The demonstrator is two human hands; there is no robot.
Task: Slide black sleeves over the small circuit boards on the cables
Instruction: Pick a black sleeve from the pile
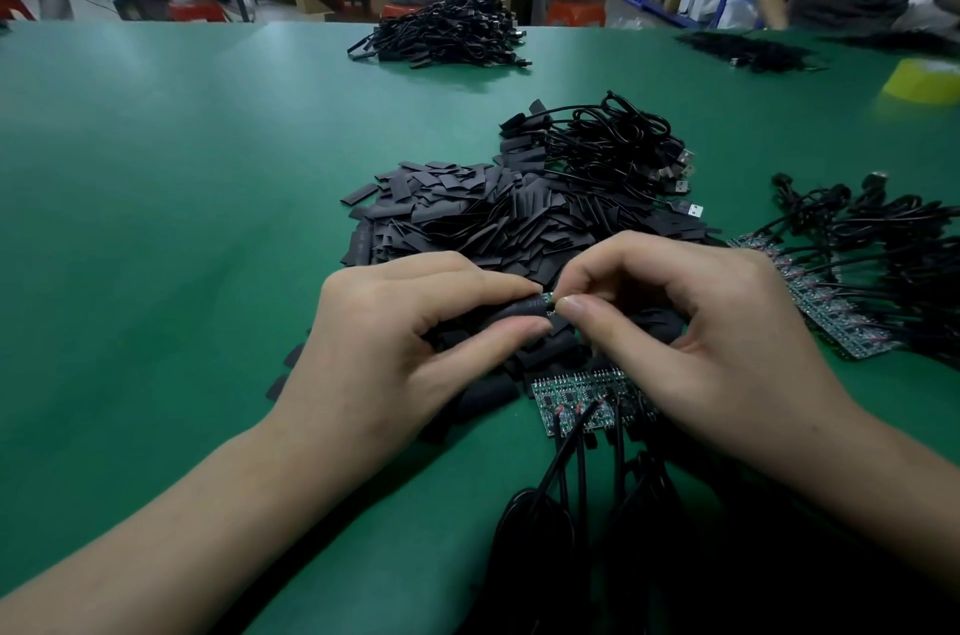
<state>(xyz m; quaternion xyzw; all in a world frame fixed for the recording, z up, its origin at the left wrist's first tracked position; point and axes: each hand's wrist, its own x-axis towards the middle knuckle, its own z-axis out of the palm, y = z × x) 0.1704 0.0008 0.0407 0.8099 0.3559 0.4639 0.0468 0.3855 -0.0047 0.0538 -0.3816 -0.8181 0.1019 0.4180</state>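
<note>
Left hand (415,338) pinches black sleeve (519,309) between thumb and forefinger. Right hand (691,338) pinches circuit board (548,300) at sleeve's right-hand mouth; only green sliver shows. Long axis runs hand to hand. Likely next: sleeve slides rightward over board.

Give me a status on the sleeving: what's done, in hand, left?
Done, apparently: the cable pile behind the loose sleeves shows sleeved ends. In hand: the left hand holds a sleeve and the right hand feeds a board into it; only a green sliver shows. Left: bare boards below the hands, plus a row at right.
</note>
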